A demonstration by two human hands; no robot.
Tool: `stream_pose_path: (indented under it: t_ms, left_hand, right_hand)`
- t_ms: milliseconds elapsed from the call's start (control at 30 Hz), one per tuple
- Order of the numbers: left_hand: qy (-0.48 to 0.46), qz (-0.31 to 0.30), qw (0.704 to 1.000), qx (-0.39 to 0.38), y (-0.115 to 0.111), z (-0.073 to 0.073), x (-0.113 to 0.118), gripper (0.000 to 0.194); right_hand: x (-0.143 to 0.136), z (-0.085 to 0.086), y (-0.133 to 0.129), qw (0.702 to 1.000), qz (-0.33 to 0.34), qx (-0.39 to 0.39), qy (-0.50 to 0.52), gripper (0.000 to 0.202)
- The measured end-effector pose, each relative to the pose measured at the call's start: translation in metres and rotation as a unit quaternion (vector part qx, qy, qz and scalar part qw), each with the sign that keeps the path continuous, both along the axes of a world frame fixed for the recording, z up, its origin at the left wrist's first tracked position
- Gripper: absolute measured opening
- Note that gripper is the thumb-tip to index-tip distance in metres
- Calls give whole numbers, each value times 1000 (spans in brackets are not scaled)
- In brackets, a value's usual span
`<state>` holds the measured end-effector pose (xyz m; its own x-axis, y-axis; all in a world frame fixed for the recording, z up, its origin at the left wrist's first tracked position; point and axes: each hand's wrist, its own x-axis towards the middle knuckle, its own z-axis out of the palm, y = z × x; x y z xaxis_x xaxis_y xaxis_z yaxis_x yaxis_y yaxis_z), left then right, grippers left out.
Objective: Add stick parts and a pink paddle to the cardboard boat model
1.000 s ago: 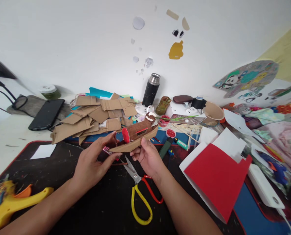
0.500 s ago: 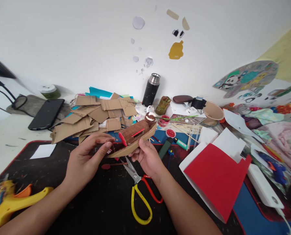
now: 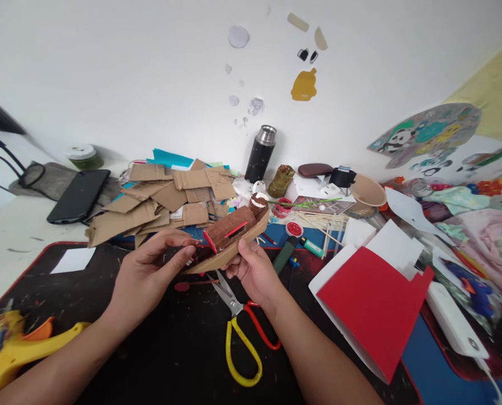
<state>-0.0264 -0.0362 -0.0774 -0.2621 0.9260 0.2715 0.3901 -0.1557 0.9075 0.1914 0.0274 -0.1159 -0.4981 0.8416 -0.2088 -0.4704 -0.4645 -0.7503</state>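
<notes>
A small model boat (image 3: 223, 256) of cardboard is held up over the black mat, its bow end toward my left hand. It has a brown cabin (image 3: 229, 226) with red edging and a round brown-and-white piece at the far end. My right hand (image 3: 253, 270) is closed on the hull's near side, thumb on top. My left hand (image 3: 152, 267) is closed at the bow, fingertips pinched around something small that I cannot make out. Below the boat lie open scissors (image 3: 236, 318) with yellow and red handles, and a small brown paddle (image 3: 187, 286).
A yellow glue gun (image 3: 35, 343) lies at the left. Cardboard scraps (image 3: 149, 199) are heaped behind the mat, beside a black flask (image 3: 259, 154). Red card (image 3: 371, 309) and white sheets lie at the right. A red paint pot (image 3: 294, 229) and thin sticks (image 3: 318, 221) are beyond the boat.
Almost nothing differs. My left fingertips have shifted very slightly at the bow, and the boat stays in my right hand.
</notes>
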Motion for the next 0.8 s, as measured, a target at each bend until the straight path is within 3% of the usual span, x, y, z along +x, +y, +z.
stream_pose_path:
  t_ms: [167, 600, 800]
  left_hand:
    - [-38, 15, 999, -16, 0, -1, 1, 36]
    - [14, 27, 999, 22, -2, -1, -5, 20]
    - [20, 20, 999, 25, -3, 1, -4, 25]
  right_hand:
    - [0, -2, 0, 1000, 1, 2, 4, 57]
    - [1, -5, 2, 1000, -7, -8, 17, 56]
    - [1, -4, 2, 1000, -12, -18, 20, 57]
